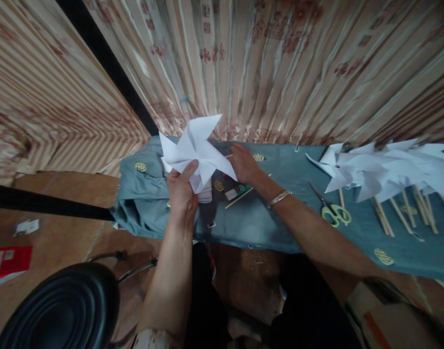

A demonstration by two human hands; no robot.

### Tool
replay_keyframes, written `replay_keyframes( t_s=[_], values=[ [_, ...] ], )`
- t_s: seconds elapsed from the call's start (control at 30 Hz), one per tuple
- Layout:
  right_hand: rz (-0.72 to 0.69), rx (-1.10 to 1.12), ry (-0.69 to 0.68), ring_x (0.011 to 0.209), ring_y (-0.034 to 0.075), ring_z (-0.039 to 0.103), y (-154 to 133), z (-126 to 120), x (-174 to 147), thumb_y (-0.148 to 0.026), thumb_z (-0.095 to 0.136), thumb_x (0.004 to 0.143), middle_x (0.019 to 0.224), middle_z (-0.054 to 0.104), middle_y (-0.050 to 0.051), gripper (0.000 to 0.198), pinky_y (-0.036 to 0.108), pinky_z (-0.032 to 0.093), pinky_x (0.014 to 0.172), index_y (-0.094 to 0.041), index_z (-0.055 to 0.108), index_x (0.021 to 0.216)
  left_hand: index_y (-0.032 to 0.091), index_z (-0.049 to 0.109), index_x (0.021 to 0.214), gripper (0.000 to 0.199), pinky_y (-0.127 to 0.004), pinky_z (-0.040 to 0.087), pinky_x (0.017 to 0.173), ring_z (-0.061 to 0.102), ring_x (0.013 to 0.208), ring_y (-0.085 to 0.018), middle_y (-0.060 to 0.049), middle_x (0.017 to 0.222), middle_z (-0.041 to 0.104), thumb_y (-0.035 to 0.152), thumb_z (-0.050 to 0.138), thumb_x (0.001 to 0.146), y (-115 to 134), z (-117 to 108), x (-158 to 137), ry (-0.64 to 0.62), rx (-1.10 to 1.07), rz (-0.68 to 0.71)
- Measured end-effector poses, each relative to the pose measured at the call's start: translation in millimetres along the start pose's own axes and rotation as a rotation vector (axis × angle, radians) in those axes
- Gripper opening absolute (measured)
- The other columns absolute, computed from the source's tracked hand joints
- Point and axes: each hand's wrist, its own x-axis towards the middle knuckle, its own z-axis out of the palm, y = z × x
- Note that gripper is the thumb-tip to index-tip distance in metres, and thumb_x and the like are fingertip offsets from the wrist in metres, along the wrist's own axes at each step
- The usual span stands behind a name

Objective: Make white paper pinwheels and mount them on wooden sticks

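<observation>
While the left hand pinches a white folded-paper pinwheel with its thumb pressed near the centre, the right hand is beside the blade on the right, its fingers curled near a thin pale piece; whether they grip it I cannot tell. The pinwheel is held up over the left part of a grey-green cloth printed with yellow pineapples, partly covering a stack of white paper. Near the right hand lie a small green-and-white box and a slim pale wooden stick. Well to the right, light-green-handled scissors lie just beside a row of overlapping white pinwheels on sticks
</observation>
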Motion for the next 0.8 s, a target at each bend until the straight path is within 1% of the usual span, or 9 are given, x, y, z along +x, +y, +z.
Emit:
replay_keyframes(
  t_s=[0.1,0.27,0.37,0.53,0.67,0.8],
  values=[
    [0.035,-0.002,-0.011,0.139,0.038,0.042,-0.4,2.8,1.0,-0.022,0.055,0.089,0.137,0.06,0.022,0.028,0.05,0.041,0.107,-0.009,0.075,0.103,0.018,0.075,0.077,0.029,-0.022,0.058,0.075,0.071,0.07,-0.013,0.0,0.078,0.079,0.019,0.087,0.05,-0.2,1.7,-1.4,0.008,0.012,-0.004],
    [0.054,0.041,0.012,0.14,0.037,0.041,-3.5,3.8,-0.8,-0.018,0.049,0.092,0.138,0.059,0.023,0.03,0.05,0.041,0.107,-0.008,0.075,0.104,0.018,0.074,0.075,0.029,-0.022,0.057,0.072,0.071,0.068,-0.013,0.0,0.076,0.078,0.019,0.087,0.05,-0.8,2.9,-2.3,0.002,0.013,-0.012],
    [0.045,0.062,0.016,0.141,0.037,0.041,-3.4,3.4,-3.3,-0.021,0.049,0.092,0.14,0.058,0.023,0.031,0.052,0.041,0.108,-0.008,0.075,0.105,0.017,0.074,0.076,0.029,-0.023,0.057,0.074,0.071,0.068,-0.013,0.0,0.075,0.078,0.019,0.086,0.051,-1.6,2.6,-2.4,0.005,0.012,-0.014],
    [0.056,0.051,0.039,0.14,0.038,0.043,-0.3,5.5,-6.0,-0.026,0.052,0.092,0.139,0.057,0.027,0.034,0.05,0.04,0.112,-0.003,0.075,0.101,0.017,0.073,0.078,0.03,-0.027,0.057,0.079,0.073,0.074,-0.016,-0.001,0.077,0.077,0.02,0.086,0.052,-3.0,1.3,-1.6,-0.003,0.025,-0.022],
    [0.053,0.073,0.058,0.142,0.036,0.041,4.0,9.5,-6.4,-0.031,0.054,0.092,0.143,0.056,0.024,0.034,0.05,0.039,0.113,-0.006,0.075,0.103,0.018,0.073,0.076,0.028,-0.026,0.057,0.079,0.073,0.075,-0.016,-0.001,0.075,0.077,0.02,0.086,0.052,-3.2,1.8,-1.7,-0.001,0.033,-0.023],
    [0.029,0.083,0.037,0.145,0.037,0.036,7.6,12.0,-7.6,-0.033,0.048,0.095,0.148,0.051,0.024,0.04,0.052,0.038,0.114,-0.006,0.074,0.108,0.018,0.073,0.075,0.027,-0.026,0.058,0.081,0.072,0.074,-0.015,0.0,0.077,0.078,0.02,0.086,0.052,-3.0,3.7,-2.7,-0.012,0.024,-0.02]
  ],
)
